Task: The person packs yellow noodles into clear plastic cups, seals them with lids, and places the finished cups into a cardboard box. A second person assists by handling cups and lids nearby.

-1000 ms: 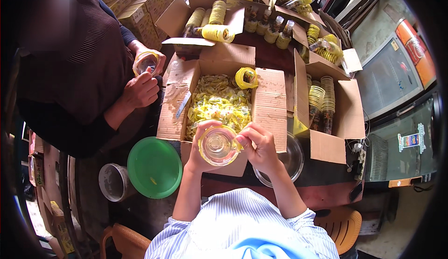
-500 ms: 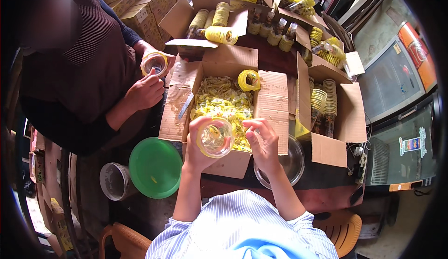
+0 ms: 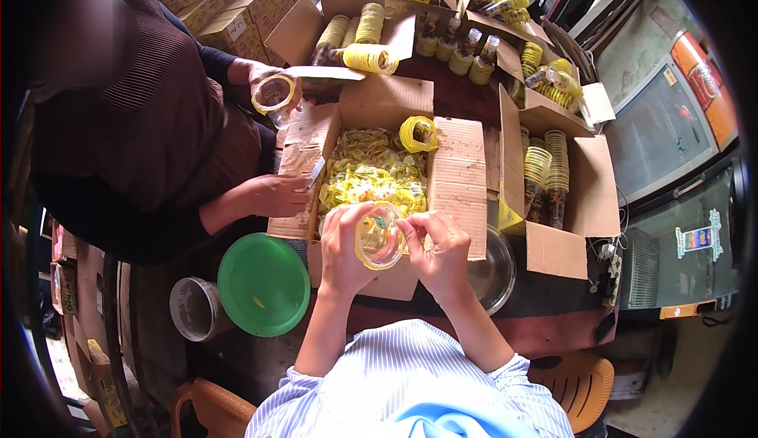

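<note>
My left hand (image 3: pixel 341 250) is wrapped round a clear plastic cup (image 3: pixel 380 242), whose yellow-edged round rim faces up. Thumb and fingertips of my right hand (image 3: pixel 442 250) pinch together at the cup's right edge; whether a bit of film is between them is too small to tell. Both hands are over the near side of an open cardboard box (image 3: pixel 460 174). Yellow and clear plastic scraps (image 3: pixel 369 166) fill this box. A yellow-rimmed cup (image 3: pixel 418 134) lies at its far right corner.
At left, a co-worker's one hand (image 3: pixel 272 91) holds a similar cup; the other reaches to a knife (image 3: pixel 317 171) on the box flap. A green basin (image 3: pixel 263 284), a white bucket (image 3: pixel 195 308) and a clear bowl (image 3: pixel 496 276) flank me. Boxes of stacked cups (image 3: pixel 557 170) stand right and behind.
My right hand has closed in on the cup's rim, and the cup has shifted slightly right. The co-worker's near hand has left their cup and moved down to the knife.
</note>
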`<state>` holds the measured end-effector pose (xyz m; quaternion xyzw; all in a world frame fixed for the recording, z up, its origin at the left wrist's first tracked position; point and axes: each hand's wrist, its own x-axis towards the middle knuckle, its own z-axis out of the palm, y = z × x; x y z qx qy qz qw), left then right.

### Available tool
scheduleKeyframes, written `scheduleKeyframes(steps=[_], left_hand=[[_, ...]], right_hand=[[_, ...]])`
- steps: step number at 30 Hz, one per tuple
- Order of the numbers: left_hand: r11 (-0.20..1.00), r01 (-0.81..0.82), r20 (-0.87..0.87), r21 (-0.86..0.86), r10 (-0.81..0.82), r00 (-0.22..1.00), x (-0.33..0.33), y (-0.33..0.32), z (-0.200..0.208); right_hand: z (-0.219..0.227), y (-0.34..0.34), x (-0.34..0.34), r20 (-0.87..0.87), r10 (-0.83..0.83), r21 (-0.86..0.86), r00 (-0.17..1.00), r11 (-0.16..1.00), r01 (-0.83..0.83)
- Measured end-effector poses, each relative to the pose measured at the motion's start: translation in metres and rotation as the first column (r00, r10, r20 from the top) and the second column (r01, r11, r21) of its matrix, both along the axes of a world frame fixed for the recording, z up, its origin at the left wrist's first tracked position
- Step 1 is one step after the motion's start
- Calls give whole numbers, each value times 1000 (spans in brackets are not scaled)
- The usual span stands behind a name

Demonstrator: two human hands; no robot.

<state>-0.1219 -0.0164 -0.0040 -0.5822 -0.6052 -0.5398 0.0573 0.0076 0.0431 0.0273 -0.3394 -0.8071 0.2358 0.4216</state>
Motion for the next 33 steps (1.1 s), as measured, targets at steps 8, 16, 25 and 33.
scheduleKeyframes(steps=[8, 16, 25, 33], left_hand=[[989, 125, 278, -78, -99, 956, 2, -6, 6], [979, 148, 309, -139, -99, 946, 3, -8, 10], [972, 181, 404, -151, -106, 909, -2, -13, -6], [944, 275, 449, -181, -170, 877, 5, -23, -7]], right_hand=[[-21, 22, 7, -556, 155, -689, 816, 463, -558], [-60, 43, 44, -166, 31, -563, 986, 817, -120], [-134, 41, 123, 251, -503, -47, 827, 847, 529], [-150, 71, 128, 285, -282, -573, 916, 716, 399]])
